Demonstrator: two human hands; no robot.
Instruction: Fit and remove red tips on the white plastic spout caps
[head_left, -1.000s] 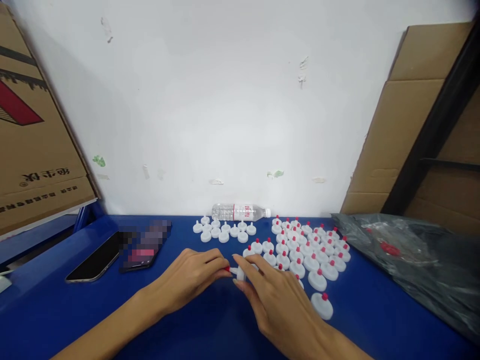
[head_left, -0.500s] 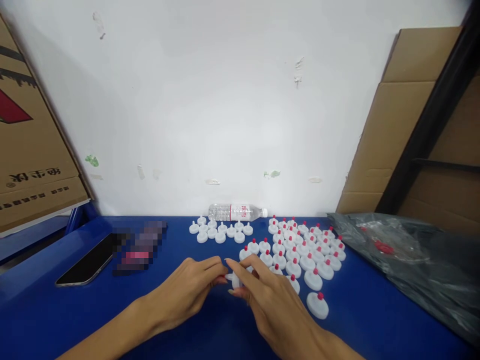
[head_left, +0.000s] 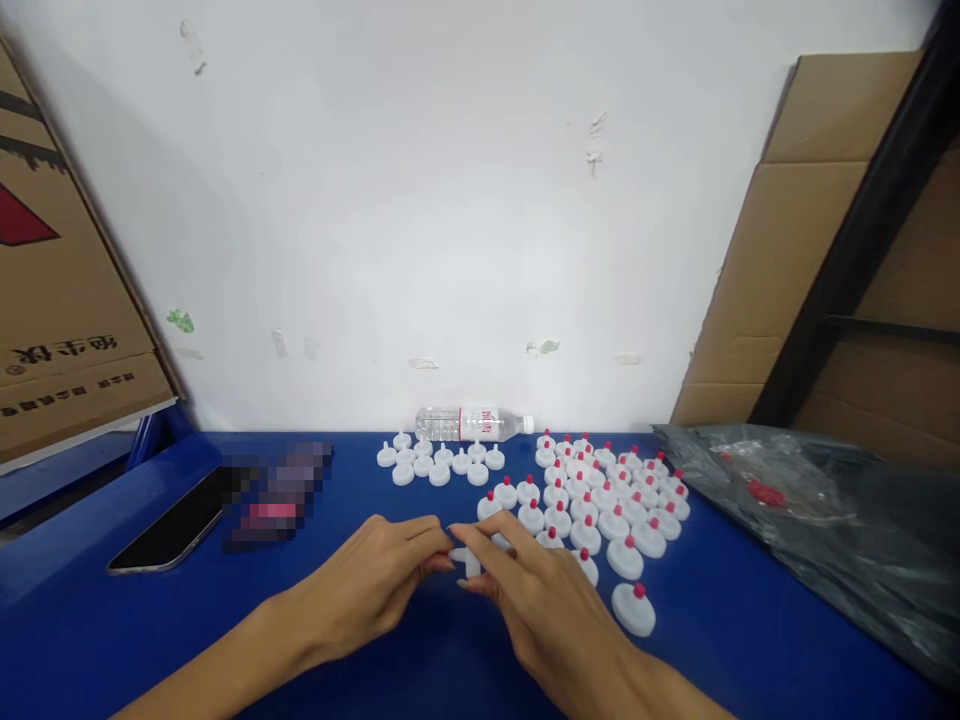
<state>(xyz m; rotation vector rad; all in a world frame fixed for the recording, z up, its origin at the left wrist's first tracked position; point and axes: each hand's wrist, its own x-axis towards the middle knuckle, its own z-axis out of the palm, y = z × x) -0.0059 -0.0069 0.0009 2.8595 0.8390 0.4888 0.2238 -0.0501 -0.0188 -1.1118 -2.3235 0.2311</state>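
Between the thumb and fingers of my right hand is a white nozzle cap, turned on its side with its spout to the left. My left hand is closed in a pinch at the spout's tip. A sliver of red shows at those fingertips, but most of what they pinch is hidden. Beyond and right of my right hand stand many white caps with red tips, spouts up. Farther back, a smaller group of white caps without red tips stands near the wall.
A clear plastic bottle lies along the white wall. On the left are a phone and a blurred-out item. A dark plastic sheet with a clear bag of red pieces covers the right side. Cardboard stands at both sides.
Both hands stay in almost the same place. The white nozzle cap has turned slightly between my fingers. The caps on the table have not moved.
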